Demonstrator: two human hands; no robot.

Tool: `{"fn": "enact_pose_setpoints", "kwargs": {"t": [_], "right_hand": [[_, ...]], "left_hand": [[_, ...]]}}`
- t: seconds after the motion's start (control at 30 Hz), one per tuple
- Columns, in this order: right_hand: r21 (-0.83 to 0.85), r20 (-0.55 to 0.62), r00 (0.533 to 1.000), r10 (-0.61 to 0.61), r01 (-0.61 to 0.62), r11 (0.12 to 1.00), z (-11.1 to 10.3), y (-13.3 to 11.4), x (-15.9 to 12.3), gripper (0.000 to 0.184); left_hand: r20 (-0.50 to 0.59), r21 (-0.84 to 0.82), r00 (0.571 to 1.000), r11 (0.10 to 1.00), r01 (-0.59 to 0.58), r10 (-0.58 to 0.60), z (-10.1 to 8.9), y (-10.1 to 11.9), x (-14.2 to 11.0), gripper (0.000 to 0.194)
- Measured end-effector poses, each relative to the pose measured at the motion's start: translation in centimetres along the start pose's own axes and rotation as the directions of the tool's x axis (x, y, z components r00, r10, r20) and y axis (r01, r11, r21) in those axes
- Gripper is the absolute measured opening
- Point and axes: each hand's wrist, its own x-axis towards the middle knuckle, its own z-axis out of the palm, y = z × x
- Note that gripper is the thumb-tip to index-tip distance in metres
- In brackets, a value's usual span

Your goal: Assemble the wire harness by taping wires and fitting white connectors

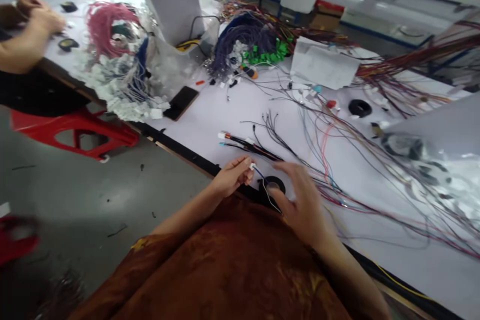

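Between the thumb and fingers of my left hand (235,176) is a small white connector (252,166) with a blue and a white wire (264,186) running out of it. My right hand (303,201) is raised beside these wires, thumb and fingers apart, slightly blurred. Under and behind the wires lies a black tape roll (276,186) at the table's near edge. Just beyond my hands rests a bundle of black-sleeved cables (247,145) with white and light-blue ends.
Long loose wires (375,210) spread over the right of the white table (210,110). A phone (181,103) lies left, beside piled white connectors (131,100). Another person's hand (45,17) is at far left, above a red stool (75,132). Blue wire coils (240,35) lie behind.
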Motion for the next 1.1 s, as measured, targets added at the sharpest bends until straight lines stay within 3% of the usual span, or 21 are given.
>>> {"fn": "enact_pose_setpoints", "kwargs": {"t": [0.13, 0.23, 0.33, 0.43, 0.5, 0.57, 0.63, 0.73, 0.9, 0.97, 1.03, 1.1], "right_hand": [[0.213, 0.078, 0.975, 0.210, -0.222, 0.951, 2.1, 1.5, 0.6, 0.018], [0.264, 0.045, 0.969, 0.244, -0.248, 0.932, 2.6, 2.2, 1.0, 0.023], [0.312, 0.058, 0.963, 0.263, -0.268, 0.912, 2.0, 3.1, 1.0, 0.024], [0.340, 0.090, 0.948, 0.304, -0.316, 0.886, 1.1, 3.7, 1.0, 0.024], [0.329, 0.100, 0.939, 0.330, -0.344, 0.879, 0.5, 3.7, 0.9, 0.025], [0.302, 0.126, 0.931, 0.343, -0.365, 0.880, -0.5, 3.4, 0.4, 0.026], [0.270, 0.168, 0.926, 0.337, -0.372, 0.888, -1.7, 3.1, -0.9, 0.026], [0.216, 0.255, 0.900, 0.353, -0.409, 0.887, -3.6, 3.3, -4.3, 0.026], [0.022, 0.499, 0.759, 0.417, -0.492, 0.870, -5.2, 5.6, -10.4, 0.030], [0.020, 0.453, 0.789, 0.414, -0.473, 0.881, -5.6, 6.8, -11.4, 0.026], [0.070, 0.272, 0.859, 0.434, -0.468, 0.881, -5.9, 8.1, -11.2, 0.024], [0.065, 0.047, 0.887, 0.459, -0.461, 0.885, -6.1, 9.7, -10.0, 0.023]], "left_hand": [[0.060, 0.024, 0.998, 1.000, -0.005, 0.004, 0.7, -0.1, 0.2, 0.031], [0.075, 0.016, 0.997, 1.000, 0.019, -0.020, 0.9, -0.3, 0.6, 0.031], [0.074, -0.027, 0.987, 0.989, 0.144, -0.141, 1.2, -0.6, 1.0, 0.034], [0.101, 0.005, 0.941, 0.946, 0.325, -0.324, 1.8, -0.7, 1.5, 0.047], [0.096, 0.045, 0.924, 0.929, 0.368, -0.370, 2.0, -0.5, 1.8, 0.052], [0.041, 0.100, 0.954, 0.951, 0.291, -0.296, 1.9, -0.1, 1.9, 0.048], [-0.034, 0.211, 0.994, 0.971, 0.112, -0.108, 1.1, 0.5, 1.9, 0.042], [-0.092, 0.369, 0.979, 0.920, -0.134, 0.180, -1.2, 1.4, 2.2, 0.040], [-0.192, 0.377, 0.944, 0.908, -0.182, 0.269, -4.7, 2.0, 3.9, 0.032], [-0.214, 0.350, 0.934, 0.915, -0.199, 0.285, -5.0, 1.8, 4.7, 0.031], [-0.217, 0.347, 0.925, 0.910, -0.226, 0.312, -4.5, 1.4, 5.5, 0.032], [-0.176, 0.462, 0.910, 0.848, -0.260, 0.375, -3.8, 0.9, 6.3, 0.030]]}}
